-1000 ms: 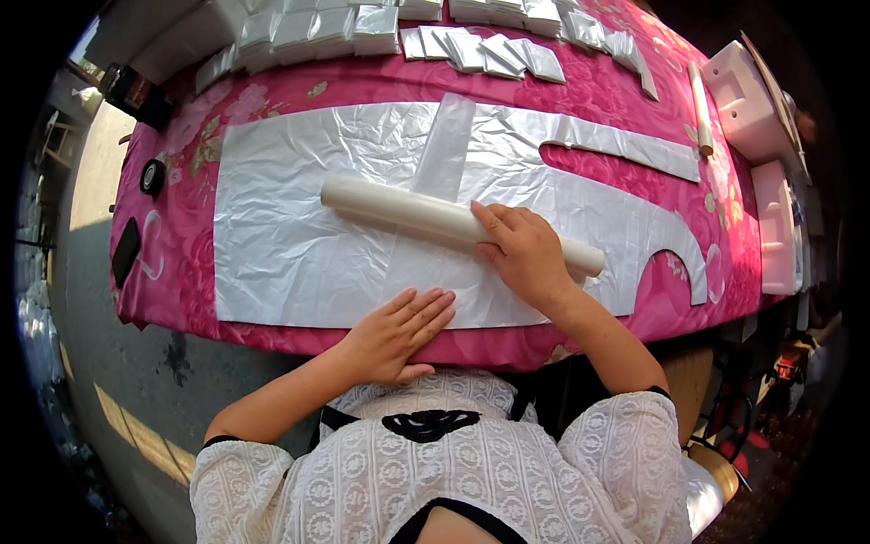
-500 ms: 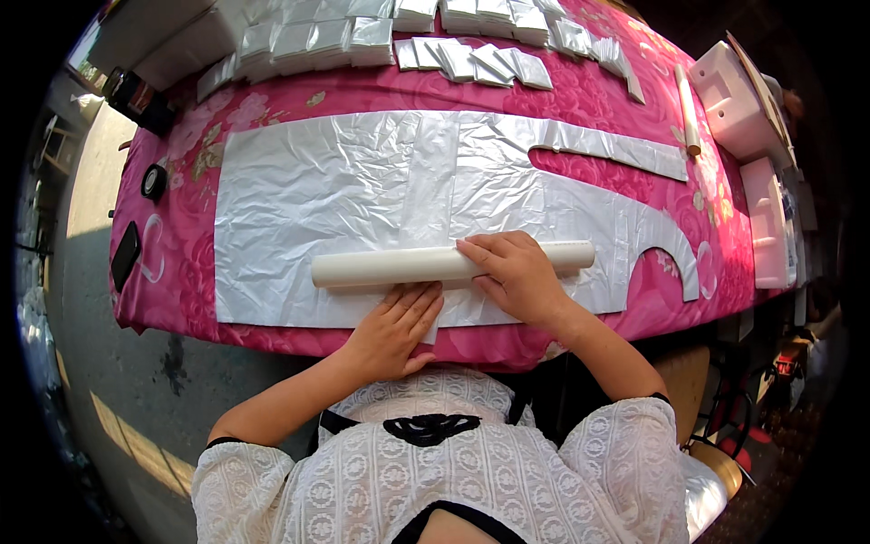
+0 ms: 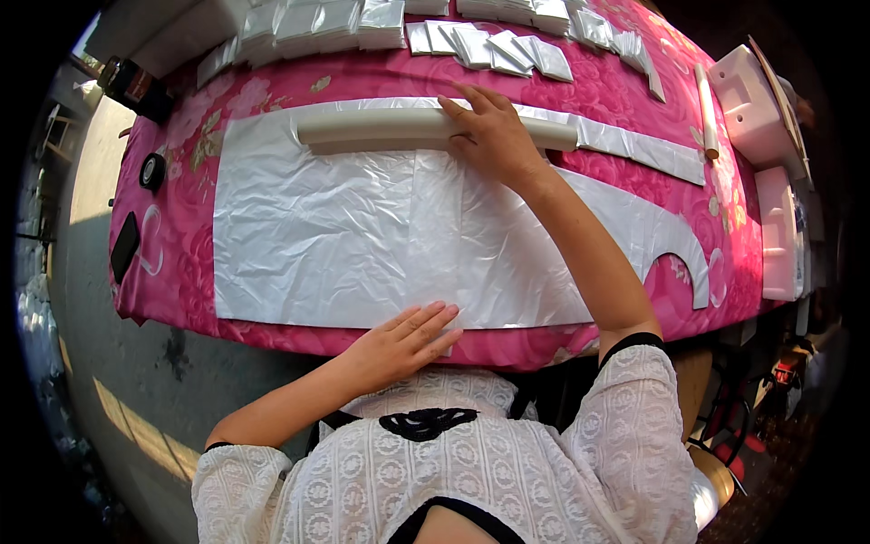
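A thin white plastic apron [image 3: 335, 236] lies flat and wrinkled across the table, its armhole cut-outs and straps toward the right. Along its far edge rests a long white pipe [image 3: 376, 130]. My right hand [image 3: 494, 136] straddles the pipe right of its middle, fingers over the far side and thumb on the near side. At the apron's near edge, my left hand [image 3: 408, 342] lies flat with its fingers stretched out, the fingertips on the plastic.
The table has a pink floral cloth [image 3: 263, 337]. Several folded plastic packets [image 3: 381, 25] stand stacked along the back. On the left are a dark jar [image 3: 136, 89], a tape roll [image 3: 152, 170] and a phone [image 3: 125, 247]. A thin roll [image 3: 707, 113] and white foam boxes [image 3: 748, 100] are at right.
My right hand has moved the pipe away from me, from the apron's near half to its far edge. My left hand has slid slightly nearer and to the right.
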The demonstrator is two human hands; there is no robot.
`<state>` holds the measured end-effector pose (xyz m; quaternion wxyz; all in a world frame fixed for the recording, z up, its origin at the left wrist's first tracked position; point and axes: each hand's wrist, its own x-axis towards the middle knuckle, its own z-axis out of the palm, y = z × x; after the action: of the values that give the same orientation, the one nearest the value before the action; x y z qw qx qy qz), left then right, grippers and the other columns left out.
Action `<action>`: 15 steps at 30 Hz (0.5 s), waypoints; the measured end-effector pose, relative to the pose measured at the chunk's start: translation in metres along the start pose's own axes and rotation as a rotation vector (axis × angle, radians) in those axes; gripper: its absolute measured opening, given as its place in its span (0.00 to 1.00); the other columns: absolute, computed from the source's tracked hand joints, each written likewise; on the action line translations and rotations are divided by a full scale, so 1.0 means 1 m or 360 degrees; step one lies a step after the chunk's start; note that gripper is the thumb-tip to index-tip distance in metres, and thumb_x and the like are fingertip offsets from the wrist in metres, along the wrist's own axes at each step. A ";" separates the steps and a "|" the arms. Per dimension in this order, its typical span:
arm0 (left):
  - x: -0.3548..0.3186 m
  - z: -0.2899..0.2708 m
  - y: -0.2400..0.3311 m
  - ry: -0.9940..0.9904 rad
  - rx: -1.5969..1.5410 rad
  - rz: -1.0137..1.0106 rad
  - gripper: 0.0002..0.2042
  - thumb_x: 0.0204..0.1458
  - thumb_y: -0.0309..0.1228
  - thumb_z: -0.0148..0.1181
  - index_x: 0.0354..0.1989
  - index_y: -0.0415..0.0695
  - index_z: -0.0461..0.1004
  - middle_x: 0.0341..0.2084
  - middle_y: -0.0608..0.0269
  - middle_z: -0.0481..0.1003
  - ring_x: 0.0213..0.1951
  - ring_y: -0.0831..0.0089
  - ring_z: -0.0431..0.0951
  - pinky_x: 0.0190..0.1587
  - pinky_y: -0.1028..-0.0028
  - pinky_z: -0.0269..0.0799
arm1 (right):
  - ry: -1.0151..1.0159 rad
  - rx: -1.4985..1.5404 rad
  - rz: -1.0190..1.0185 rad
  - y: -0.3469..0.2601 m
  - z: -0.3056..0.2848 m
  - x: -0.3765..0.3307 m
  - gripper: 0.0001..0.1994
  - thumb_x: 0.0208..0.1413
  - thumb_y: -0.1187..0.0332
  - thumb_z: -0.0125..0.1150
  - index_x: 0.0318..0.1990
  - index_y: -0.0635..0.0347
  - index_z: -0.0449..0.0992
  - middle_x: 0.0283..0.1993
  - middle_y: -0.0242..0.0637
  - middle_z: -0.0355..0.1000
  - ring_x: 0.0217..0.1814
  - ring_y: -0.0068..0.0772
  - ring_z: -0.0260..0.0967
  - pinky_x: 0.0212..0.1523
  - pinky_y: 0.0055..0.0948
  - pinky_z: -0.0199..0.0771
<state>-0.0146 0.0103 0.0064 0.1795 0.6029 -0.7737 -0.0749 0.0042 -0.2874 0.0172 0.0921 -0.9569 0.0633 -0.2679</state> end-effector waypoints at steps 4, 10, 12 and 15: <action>-0.013 -0.014 -0.016 -0.0089 -0.0199 0.0081 0.23 0.45 0.32 0.57 0.52 0.38 0.65 0.56 0.54 0.63 0.59 0.60 0.62 0.59 0.65 0.61 | -0.0129 0.0436 -0.0166 -0.032 -0.020 -0.032 0.21 0.43 0.79 0.57 0.50 0.60 0.71 0.53 0.42 0.67 0.59 0.42 0.60 0.58 0.37 0.61; -0.014 -0.012 -0.023 -0.0007 -0.0015 0.0298 0.14 0.46 0.29 0.53 0.41 0.36 0.71 0.47 0.55 0.70 0.52 0.63 0.70 0.55 0.68 0.66 | -0.0716 0.0727 -0.0361 -0.087 -0.044 -0.109 0.23 0.39 0.79 0.53 0.49 0.66 0.70 0.54 0.43 0.66 0.59 0.41 0.61 0.58 0.33 0.62; -0.012 -0.015 -0.021 0.0055 -0.0008 0.0290 0.12 0.45 0.27 0.54 0.39 0.36 0.71 0.45 0.55 0.72 0.49 0.64 0.72 0.52 0.69 0.69 | -0.0696 0.0670 -0.0353 -0.087 -0.046 -0.116 0.23 0.40 0.78 0.53 0.50 0.66 0.69 0.55 0.43 0.66 0.60 0.41 0.60 0.59 0.33 0.61; -0.009 -0.017 -0.022 0.0272 -0.0389 0.0215 0.10 0.44 0.25 0.55 0.36 0.36 0.72 0.43 0.55 0.72 0.48 0.63 0.74 0.48 0.70 0.73 | -0.0643 0.0665 -0.0325 -0.088 -0.047 -0.118 0.22 0.41 0.77 0.53 0.49 0.65 0.70 0.55 0.42 0.66 0.59 0.40 0.61 0.58 0.33 0.62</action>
<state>0.0132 0.0149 0.0133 0.3212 0.5273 -0.7796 -0.1049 -0.1142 -0.1877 0.0156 0.2701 -0.9526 -0.1093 -0.0872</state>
